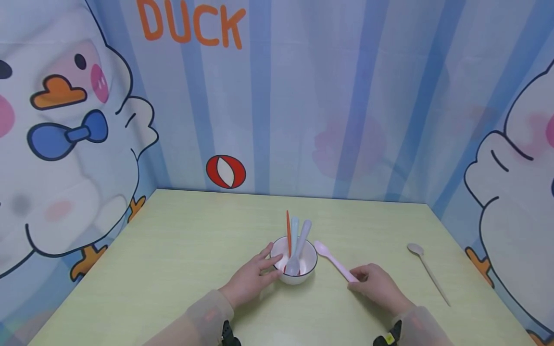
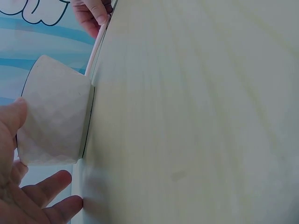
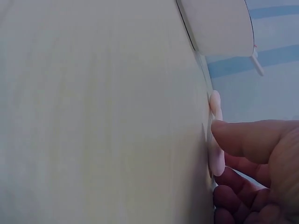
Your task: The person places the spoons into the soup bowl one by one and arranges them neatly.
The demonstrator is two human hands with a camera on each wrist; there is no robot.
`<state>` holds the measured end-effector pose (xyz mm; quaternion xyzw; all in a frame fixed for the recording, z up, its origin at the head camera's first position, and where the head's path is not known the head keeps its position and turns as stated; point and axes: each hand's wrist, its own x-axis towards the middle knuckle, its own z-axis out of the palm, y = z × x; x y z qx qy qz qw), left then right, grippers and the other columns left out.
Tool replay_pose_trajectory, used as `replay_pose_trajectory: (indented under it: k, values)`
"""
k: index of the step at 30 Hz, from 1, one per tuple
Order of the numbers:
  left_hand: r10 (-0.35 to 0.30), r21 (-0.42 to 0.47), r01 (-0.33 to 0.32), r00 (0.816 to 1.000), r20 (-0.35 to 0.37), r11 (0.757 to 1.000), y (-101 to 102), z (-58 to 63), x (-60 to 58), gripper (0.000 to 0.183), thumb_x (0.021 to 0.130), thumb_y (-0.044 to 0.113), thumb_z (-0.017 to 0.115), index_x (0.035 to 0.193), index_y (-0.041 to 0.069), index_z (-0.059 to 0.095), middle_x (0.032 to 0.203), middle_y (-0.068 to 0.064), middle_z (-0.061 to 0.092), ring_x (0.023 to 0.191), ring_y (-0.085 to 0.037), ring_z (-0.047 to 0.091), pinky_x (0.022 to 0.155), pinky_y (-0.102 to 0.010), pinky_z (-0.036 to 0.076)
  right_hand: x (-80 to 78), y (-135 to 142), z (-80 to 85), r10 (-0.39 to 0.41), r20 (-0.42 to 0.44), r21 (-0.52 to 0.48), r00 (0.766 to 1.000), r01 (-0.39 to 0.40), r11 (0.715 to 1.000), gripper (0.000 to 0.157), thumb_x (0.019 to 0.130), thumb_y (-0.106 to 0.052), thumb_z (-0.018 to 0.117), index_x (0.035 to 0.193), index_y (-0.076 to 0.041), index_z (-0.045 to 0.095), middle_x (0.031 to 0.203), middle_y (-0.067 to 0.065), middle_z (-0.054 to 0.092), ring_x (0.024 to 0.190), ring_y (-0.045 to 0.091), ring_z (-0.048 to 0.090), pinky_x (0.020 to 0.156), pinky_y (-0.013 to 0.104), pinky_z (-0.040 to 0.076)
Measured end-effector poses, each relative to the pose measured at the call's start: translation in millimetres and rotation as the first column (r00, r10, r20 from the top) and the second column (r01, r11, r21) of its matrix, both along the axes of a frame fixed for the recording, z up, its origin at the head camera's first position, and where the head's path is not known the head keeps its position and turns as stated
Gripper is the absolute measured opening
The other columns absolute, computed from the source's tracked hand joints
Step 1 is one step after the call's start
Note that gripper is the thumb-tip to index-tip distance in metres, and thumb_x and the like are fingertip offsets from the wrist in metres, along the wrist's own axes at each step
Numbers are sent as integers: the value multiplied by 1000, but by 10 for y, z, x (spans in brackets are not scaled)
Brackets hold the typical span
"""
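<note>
A white bowl (image 1: 303, 278) with a dark rim stands on the table. My left hand (image 1: 255, 276) holds its near left rim, the thumb on the outer wall and a finger over the edge; in the left wrist view the other fingers (image 2: 65, 207) spread beside it. Inside the bowl lean a lavender spoon (image 1: 304, 234), a light blue handle (image 1: 295, 228) and a thin orange handle (image 1: 288, 230). To the right of the bowl, a pink spoon (image 1: 333, 259) points its head toward the bowl. Between thumb and fingers, my right hand (image 1: 376, 286) pinches the spoon's handle end.
A beige long-handled spoon (image 1: 430, 271) lies at the right of the pale yellow table (image 1: 195, 230). Duck-print curtain (image 1: 294, 96) closes off the back and both sides. Dark straps show at both wrists.
</note>
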<state>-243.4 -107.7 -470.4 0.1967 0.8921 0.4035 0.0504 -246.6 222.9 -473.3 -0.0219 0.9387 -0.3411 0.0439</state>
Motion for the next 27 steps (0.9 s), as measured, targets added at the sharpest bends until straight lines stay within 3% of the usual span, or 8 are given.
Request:
replay_pose_trajectory:
  k: [17, 27]
  values:
    - [7, -4, -7, 1000, 13, 1000, 4, -13, -17, 52, 96, 43, 57, 143, 23, 49, 160, -2, 18, 143, -32, 23, 110, -53, 28, 53, -7, 19, 44, -19, 44, 999, -43, 998, 26, 81, -9, 75, 106, -2, 72, 91, 3, 59, 82, 16, 53, 74, 36, 45]
    - [8, -8, -8, 1000, 7, 1000, 8, -12, -18, 52, 96, 42, 57, 142, 21, 49, 160, -3, 18, 142, -33, 23, 110, -53, 28, 32, -12, 0, 17, -38, 52, 999, -15, 999, 21, 81, -9, 74, 101, -2, 71, 87, 2, 61, 78, 15, 53, 72, 37, 46]
